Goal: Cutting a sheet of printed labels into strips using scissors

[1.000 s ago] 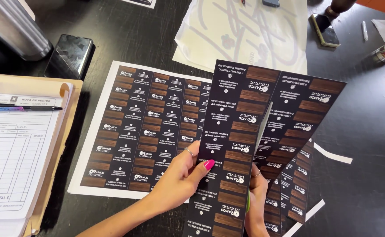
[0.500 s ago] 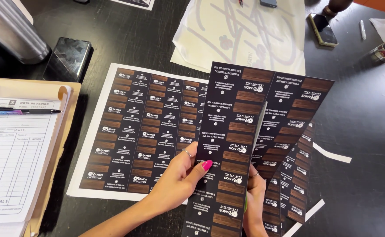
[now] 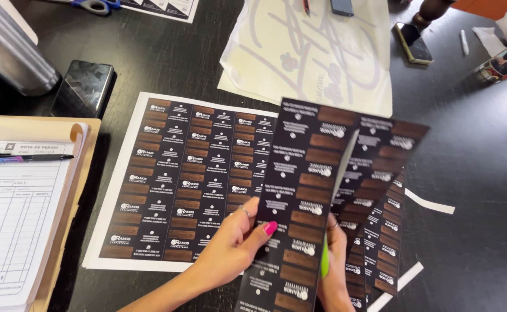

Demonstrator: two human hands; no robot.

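Hands both grip printed card strips (image 3: 305, 190): left hand (image 3: 236, 240) pinches the front one, right hand (image 3: 334, 266) holds those behind, above the black table (image 3: 473, 173)

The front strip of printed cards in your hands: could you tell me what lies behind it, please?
Behind the front strip more dark printed strips fan out rightwards, held by both hands. How many there are, and the table beneath them, is covered.

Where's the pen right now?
In the head view, far left: the pen lies across the top of the form pad, left of the printed sheet.
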